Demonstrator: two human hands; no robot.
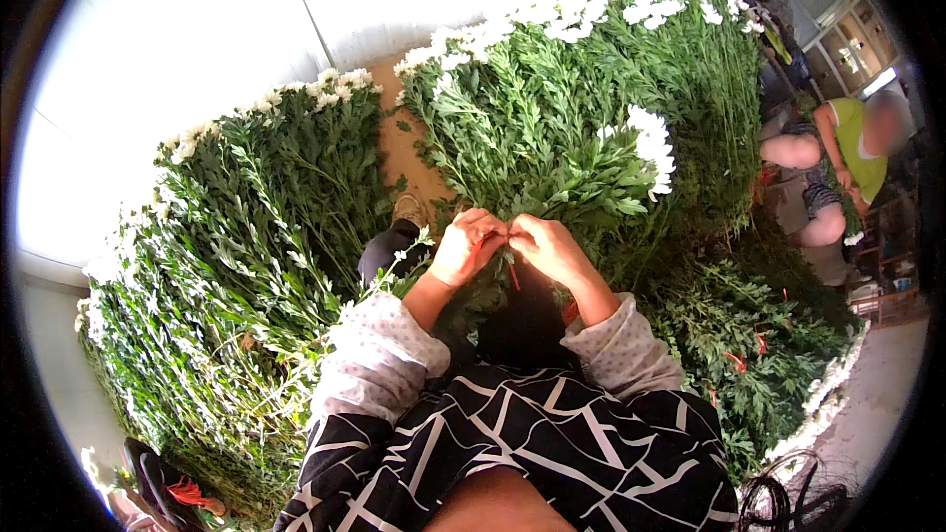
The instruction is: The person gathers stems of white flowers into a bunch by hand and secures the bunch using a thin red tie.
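Note:
My left hand (467, 248) and my right hand (552, 250) meet over my lap, fingertips pinched together. Between them is a thin red tie (513, 277), one end hanging below my fingers. Both hands appear closed on it, though the fingers hide most of it. Just beyond my hands lies a bunch of white chrysanthemums (650, 153), its blooms pointing to the far right and its leafy stems running back toward my fingers. Whether the tie goes round these stems is hidden. A small leafy sprig (412, 248) sticks out beside my left wrist.
Tall heaps of white-flowered stems stand at the left (266, 207) and far side (591, 79). At the right lie bunches (759, 345) with red ties. Red strands (189, 493) hang at the lower left. Another person (847, 158) in a yellow-green top sits at the right.

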